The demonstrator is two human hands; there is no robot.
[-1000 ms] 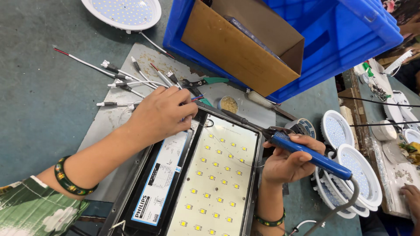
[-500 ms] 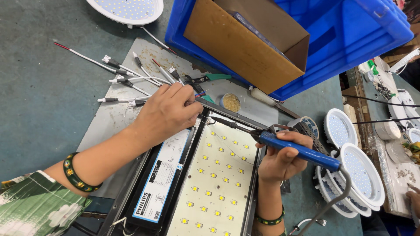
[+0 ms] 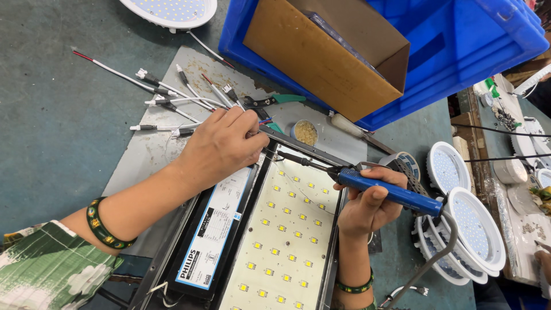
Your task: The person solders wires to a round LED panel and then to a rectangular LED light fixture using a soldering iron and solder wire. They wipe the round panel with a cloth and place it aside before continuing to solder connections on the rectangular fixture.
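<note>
Head view shows the right hand (image 3: 367, 206) gripping a blue-handled soldering iron (image 3: 379, 188), fingers wrapped tight around the handle, its tip aimed at the top left corner of the white LED panel (image 3: 281, 241). That panel lies in a dark frame on the grey mat (image 3: 155, 149), beside a white-labelled driver box (image 3: 215, 229). The left hand (image 3: 221, 146) rests at the frame's top edge, fingertips pinched together on thin wires (image 3: 262, 121). Loose leads (image 3: 166, 97) lie at the mat's upper left. A blue crate (image 3: 459, 51) holds a cardboard box (image 3: 321, 57).

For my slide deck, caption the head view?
Right hand aims soldering iron at light panel; left hand holds wires.
</note>
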